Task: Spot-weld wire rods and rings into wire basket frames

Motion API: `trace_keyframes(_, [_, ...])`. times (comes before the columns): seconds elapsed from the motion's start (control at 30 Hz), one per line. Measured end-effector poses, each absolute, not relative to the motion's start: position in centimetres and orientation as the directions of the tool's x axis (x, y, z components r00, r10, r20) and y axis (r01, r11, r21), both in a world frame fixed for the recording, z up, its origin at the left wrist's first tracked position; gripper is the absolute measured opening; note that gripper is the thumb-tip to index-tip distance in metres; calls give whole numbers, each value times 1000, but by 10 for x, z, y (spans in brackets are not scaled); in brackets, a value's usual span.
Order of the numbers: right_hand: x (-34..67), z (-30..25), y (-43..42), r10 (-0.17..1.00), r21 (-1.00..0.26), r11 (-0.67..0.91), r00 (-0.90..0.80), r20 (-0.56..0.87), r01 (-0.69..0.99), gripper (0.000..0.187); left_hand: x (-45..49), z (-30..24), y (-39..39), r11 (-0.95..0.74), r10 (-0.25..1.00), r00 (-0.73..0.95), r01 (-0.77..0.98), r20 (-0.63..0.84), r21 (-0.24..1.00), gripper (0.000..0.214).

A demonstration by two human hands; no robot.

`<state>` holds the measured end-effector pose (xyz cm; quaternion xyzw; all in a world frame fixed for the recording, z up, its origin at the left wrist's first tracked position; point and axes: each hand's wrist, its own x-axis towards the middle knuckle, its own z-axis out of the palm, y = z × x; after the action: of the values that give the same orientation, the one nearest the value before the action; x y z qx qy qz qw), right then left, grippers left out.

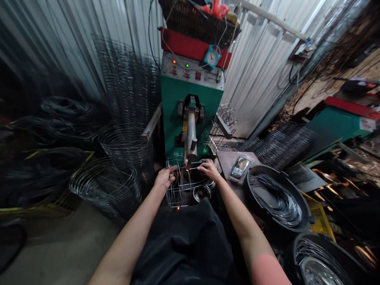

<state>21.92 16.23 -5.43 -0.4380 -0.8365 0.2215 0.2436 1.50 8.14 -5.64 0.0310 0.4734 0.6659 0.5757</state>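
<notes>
A wire frame (175, 196) of thin metal rods stands over my lap, under the arm of a green spot welder (192, 89). My left hand (165, 177) grips the frame's upper left side. With thumb and fingers closed, my right hand (208, 169) pinches a thin wire (194, 162) right of the electrode. An orange glow shows where the electrode tip (188, 164) meets the wires. Below the hands sits a small metal bowl (202, 193), its contents too dark to make out. Whether the pinched wire is joined to the frame, I cannot tell.
Tall stacks of wire rings (127, 95) stand left of the welder. At right, a black tub (276, 198) holds bent wires, beside a small table (227, 162) with a phone (240, 168) in a plastic sleeve. Another tub (323, 257) stands nearer. A teal clock (212, 56) hangs on the welder.
</notes>
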Motion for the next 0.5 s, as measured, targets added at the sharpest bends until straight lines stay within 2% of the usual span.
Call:
trace_keyframes(0.2, [229, -66, 173, 837, -618, 529, -479, 265, 581, 24, 11, -59, 83, 150, 807, -314, -711, -501, 687, 22])
trace_keyframes(0.33, [256, -79, 179, 913, -747, 376, -358, 197, 548, 28, 7, -57, 77, 191, 824, -285, -675, -489, 713, 17])
trace_keyframes(0.5, [297, -91, 152, 929, -872, 287, -335, 154, 395, 29, -15, -73, 43, 312, 806, -234, -613, -544, 726, 15])
